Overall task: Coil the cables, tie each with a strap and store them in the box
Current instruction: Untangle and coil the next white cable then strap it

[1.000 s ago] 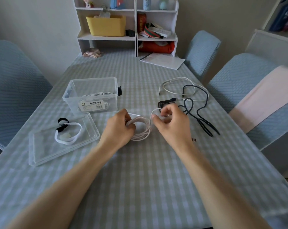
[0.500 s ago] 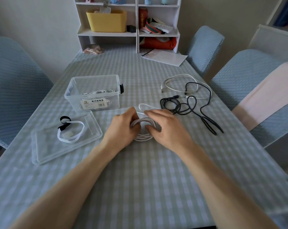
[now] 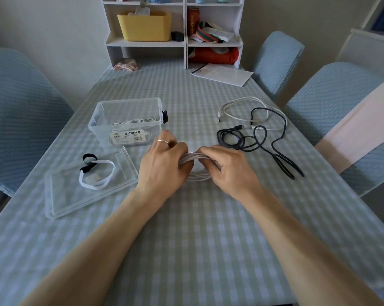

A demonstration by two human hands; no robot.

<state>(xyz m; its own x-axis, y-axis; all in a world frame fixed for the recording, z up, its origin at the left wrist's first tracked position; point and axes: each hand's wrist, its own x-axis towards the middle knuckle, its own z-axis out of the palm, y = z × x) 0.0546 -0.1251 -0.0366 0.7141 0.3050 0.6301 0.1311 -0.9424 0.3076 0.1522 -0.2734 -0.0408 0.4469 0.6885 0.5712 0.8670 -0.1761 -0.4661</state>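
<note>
A coiled white cable (image 3: 194,159) is held over the table's middle, gripped from both sides. My left hand (image 3: 162,161) clasps its left part and my right hand (image 3: 228,167) pinches its right part. The clear plastic box (image 3: 126,120) stands behind my left hand with a white cable inside. Its lid (image 3: 76,195) lies at the left and carries a white strap (image 3: 98,176) and black straps (image 3: 88,163). A loose black cable (image 3: 252,140) and a loose white cable (image 3: 241,109) lie tangled to the right.
Blue padded chairs (image 3: 352,102) flank the checked tablecloth (image 3: 186,228). A white shelf unit (image 3: 173,32) with a yellow bin stands at the far end, with papers (image 3: 224,74) and a pink bundle (image 3: 126,65) in front of it.
The last loose length of the white cable has been gathered into the coil. Both hands have closed together on the bundle, and the view has tilted slightly.
</note>
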